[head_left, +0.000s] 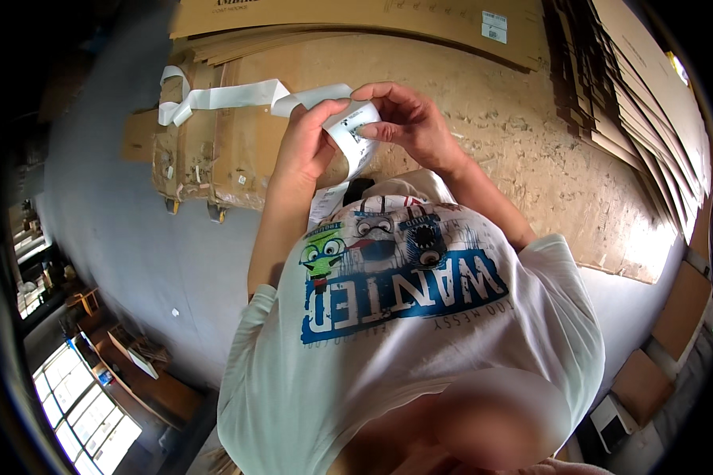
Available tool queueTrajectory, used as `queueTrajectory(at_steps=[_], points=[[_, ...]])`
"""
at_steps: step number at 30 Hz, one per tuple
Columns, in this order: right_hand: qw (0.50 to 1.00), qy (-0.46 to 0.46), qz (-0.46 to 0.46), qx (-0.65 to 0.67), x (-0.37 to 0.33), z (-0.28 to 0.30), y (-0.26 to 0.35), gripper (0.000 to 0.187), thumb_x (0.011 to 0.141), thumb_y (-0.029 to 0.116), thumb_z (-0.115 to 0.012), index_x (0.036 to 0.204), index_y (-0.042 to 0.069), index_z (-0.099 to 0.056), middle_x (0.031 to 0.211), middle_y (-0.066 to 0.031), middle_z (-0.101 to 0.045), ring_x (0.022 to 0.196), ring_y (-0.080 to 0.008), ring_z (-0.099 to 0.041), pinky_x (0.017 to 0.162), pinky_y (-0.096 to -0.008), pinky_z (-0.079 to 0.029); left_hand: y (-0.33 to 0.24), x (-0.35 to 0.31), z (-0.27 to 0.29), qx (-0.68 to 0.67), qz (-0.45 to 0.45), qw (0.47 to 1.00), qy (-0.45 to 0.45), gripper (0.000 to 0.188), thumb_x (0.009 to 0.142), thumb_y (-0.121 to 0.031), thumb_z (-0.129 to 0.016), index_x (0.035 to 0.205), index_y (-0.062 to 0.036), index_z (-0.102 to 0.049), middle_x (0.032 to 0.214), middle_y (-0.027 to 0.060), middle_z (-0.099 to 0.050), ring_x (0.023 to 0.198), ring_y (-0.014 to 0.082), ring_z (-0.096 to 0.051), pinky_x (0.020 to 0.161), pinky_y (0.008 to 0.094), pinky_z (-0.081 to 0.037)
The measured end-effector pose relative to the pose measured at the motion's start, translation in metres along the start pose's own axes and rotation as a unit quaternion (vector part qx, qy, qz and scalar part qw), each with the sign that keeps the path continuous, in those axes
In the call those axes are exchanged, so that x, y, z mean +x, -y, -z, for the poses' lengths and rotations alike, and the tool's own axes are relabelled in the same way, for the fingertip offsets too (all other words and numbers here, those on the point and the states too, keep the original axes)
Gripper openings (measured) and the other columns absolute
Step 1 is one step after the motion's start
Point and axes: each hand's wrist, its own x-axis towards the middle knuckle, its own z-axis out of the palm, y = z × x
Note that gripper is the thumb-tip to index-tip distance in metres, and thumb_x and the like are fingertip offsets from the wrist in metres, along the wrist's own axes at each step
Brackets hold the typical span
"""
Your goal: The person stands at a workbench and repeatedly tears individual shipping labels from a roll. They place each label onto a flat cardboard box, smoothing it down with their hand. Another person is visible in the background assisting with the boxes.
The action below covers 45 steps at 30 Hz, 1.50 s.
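Observation:
A long strip of white labels (238, 96) winds over the left part of the cardboard-covered worktop (499, 142) and up to my hands. My left hand (303, 146) pinches the strip between thumb and fingers. On the other side of it, my right hand (416, 131) closes on the strip's upper edge, its thumb against a label with dark print (355, 134). This printed end curls down between my hands toward my shirt. Another printed white paper (327, 203) shows partly below my left wrist; the rest of it is hidden.
Flat cardboard sheets (356, 17) lie stacked along the worktop's far side. A second leaning stack of cardboard (642, 103) fans out at the right. Cardboard pieces (680, 309) and a white box-shaped device (616, 423) stand at the lower right. Wooden furniture (146, 368) is at the lower left.

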Motion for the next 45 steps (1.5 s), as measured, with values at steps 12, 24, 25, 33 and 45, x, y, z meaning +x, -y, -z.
queueTrajectory(at_steps=[12, 24, 25, 33, 45], points=[[0.992, -0.120, 0.018, -0.029, -0.015, 0.006, -0.013, 0.017, 0.080, -0.003, -0.065, 0.097, 0.000, -0.064, 0.088, -0.0033, -0.066, 0.084, -0.0084, -0.060, 0.076, -0.0223, -0.049, 0.024, 0.019, 0.005, 0.051, 0.035, 0.998, -0.002, 0.023, 0.082, -0.005, -0.053, 0.102, 0.0074, -0.055, 0.094, 0.0139, -0.062, 0.084, 0.0223, -0.063, 0.068, 0.0331, -0.053], [0.938, -0.298, 0.111, -0.142, 0.028, 0.123, 0.006, 0.011, 0.083, 0.004, -0.063, 0.093, 0.004, -0.065, 0.089, -0.0063, -0.061, 0.093, -0.0168, -0.058, 0.076, -0.0292, -0.049, 0.034, 0.074, 0.064, 0.018, 0.026, 0.999, -0.034, 0.032, 0.084, -0.008, -0.051, 0.113, 0.0064, -0.048, 0.111, 0.0222, -0.057, 0.101, 0.0342, -0.058, 0.087, 0.0449, -0.049], [0.897, -0.373, 0.049, -0.230, 0.041, 0.152, 0.018, 0.012, 0.083, 0.009, -0.064, 0.093, 0.004, -0.065, 0.088, -0.0077, -0.062, 0.090, -0.0184, -0.059, 0.075, -0.0305, -0.049, 0.029, 0.074, 0.073, 0.001, 0.011, 1.000, -0.027, 0.036, 0.085, -0.009, -0.050, 0.117, 0.0061, -0.046, 0.117, 0.0245, -0.055, 0.107, 0.0371, -0.056, 0.092, 0.0479, -0.046], [0.723, -0.423, -0.104, -0.537, 0.079, 0.338, 0.016, 0.028, 0.074, 0.024, -0.071, 0.095, 0.006, -0.067, 0.088, -0.0139, -0.067, 0.081, -0.0255, -0.063, 0.075, -0.0344, -0.048, -0.002, 0.098, 0.124, -0.039, -0.006, 0.993, -0.110, 0.038, 0.085, -0.010, -0.047, 0.120, 0.0037, -0.047, 0.119, 0.0192, -0.054, 0.112, 0.0355, -0.052, 0.097, 0.0500, -0.041], [0.741, -0.414, -0.133, -0.512, 0.088, 0.384, -0.010, 0.032, 0.072, 0.028, -0.072, 0.099, 0.011, -0.068, 0.089, -0.0106, -0.068, 0.081, -0.0223, -0.063, 0.076, -0.0336, -0.048, -0.007, 0.128, 0.124, -0.029, 0.026, 0.992, -0.122, 0.039, 0.085, -0.013, -0.050, 0.120, 0.0046, -0.048, 0.116, 0.0192, -0.055, 0.107, 0.0333, -0.053, 0.095, 0.0464, -0.043]])
